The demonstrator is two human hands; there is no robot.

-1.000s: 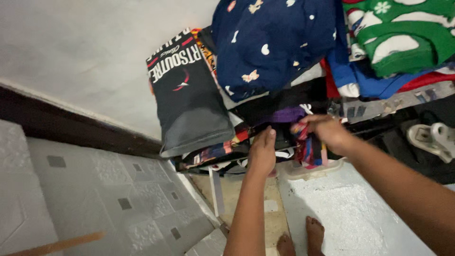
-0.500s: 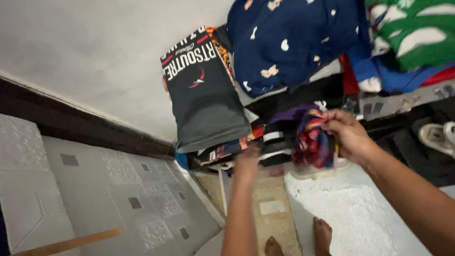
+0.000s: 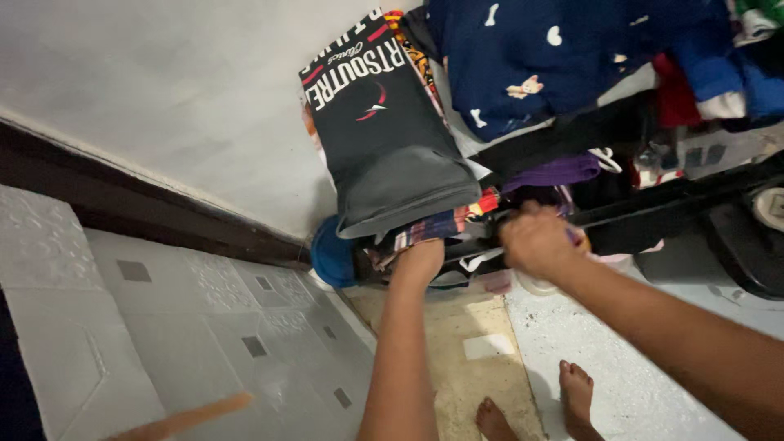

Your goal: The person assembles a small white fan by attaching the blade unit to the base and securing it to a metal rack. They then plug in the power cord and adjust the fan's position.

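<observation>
Under the black folded shirt (image 3: 384, 139), left hand (image 3: 418, 263), right hand (image 3: 535, 241) fisted among clothes

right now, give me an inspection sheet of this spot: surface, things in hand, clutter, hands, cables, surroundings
surface: pale floor, rough white at right, a tan patch between; patterned grey tiles at left.
things in hand: striped folded cloth low in the pile, under a black and grey printed shirt; a purple garment just above the right hand.
clutter: navy patterned garment, red and blue clothes behind it, a blue bundle at the pile's foot.
hands: left hand pushed in under the striped cloth, fingers hidden; right hand closed at the pile's lower edge, what it grips cannot be told.
cables: nothing seen.
surroundings: white wall, dark skirting, the person's bare feet.
</observation>
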